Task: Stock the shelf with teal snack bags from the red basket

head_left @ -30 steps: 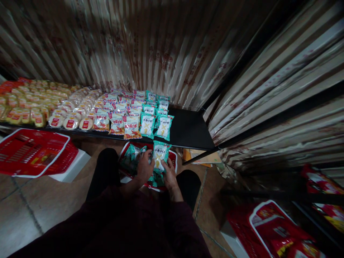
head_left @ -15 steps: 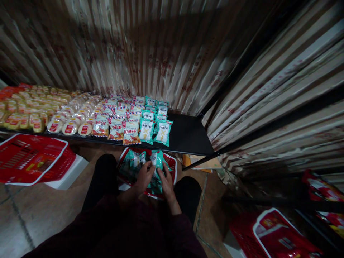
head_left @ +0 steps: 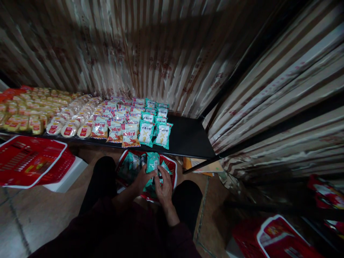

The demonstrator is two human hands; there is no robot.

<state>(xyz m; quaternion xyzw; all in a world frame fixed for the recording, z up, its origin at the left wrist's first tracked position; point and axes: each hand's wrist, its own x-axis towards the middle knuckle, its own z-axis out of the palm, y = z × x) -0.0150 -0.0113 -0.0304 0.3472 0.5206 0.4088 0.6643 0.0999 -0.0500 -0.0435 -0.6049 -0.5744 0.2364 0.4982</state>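
Note:
Over a red basket with a white rim, between my knees, I hold a teal snack bag. My left hand is closed on its left side, thumb across the front. My right hand grips the lower right side of the same bag, fingers bent. More teal snack bags lie loose in the basket under and beside my hands. Just beyond, matching teal bags stand in two rows on a black shelf, beside white-and-orange snack bags.
Round wrapped cakes and yellow wrapped cakes fill the shelf's left part. A red basket on a white box is at left. Another red basket stands lower right. A dark metal post slants at right.
The bag between my hands has turned, its printed front less visible now. Both hands have shifted slightly and my right fingers have moved inward on it.

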